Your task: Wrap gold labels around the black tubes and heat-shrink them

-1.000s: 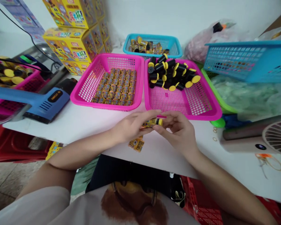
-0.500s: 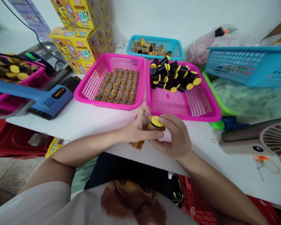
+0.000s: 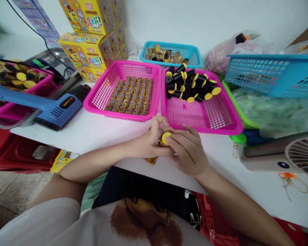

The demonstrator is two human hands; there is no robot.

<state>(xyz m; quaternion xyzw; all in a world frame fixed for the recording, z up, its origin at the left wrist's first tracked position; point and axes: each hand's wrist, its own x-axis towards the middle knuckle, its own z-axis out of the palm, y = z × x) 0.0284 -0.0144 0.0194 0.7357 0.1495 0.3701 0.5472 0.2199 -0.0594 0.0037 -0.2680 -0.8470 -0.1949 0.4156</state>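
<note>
Near the table's front edge, my left hand (image 3: 150,141) wraps around a small yellow-capped cup (image 3: 166,138), whose printed body is mostly hidden by the fingers. My right hand (image 3: 191,152) closes over the same cup from the right, its fingertips against the cap. A flat, gold printed label or sleeve (image 3: 152,160) pokes out beneath my left hand; most of it is covered. Beyond my hands, a pink basket (image 3: 201,128) holds black cylinders (image 3: 195,85) with yellow ends. In another pink basket (image 3: 120,117), printed cups (image 3: 130,97) stand in rows.
A blue heat gun (image 3: 60,109) lies at left, beside yellow cartons (image 3: 89,51) stacked behind. Blue baskets (image 3: 176,64) and a bag of pink material (image 3: 218,56) stand farther back. At right are a fan (image 3: 272,153) and rubber bands (image 3: 235,150) on the white table (image 3: 110,133).
My right hand has shifted left and closed further over the yellow-capped cup. The cup now tilts more and sits deeper between both hands. The view has moved slightly.
</note>
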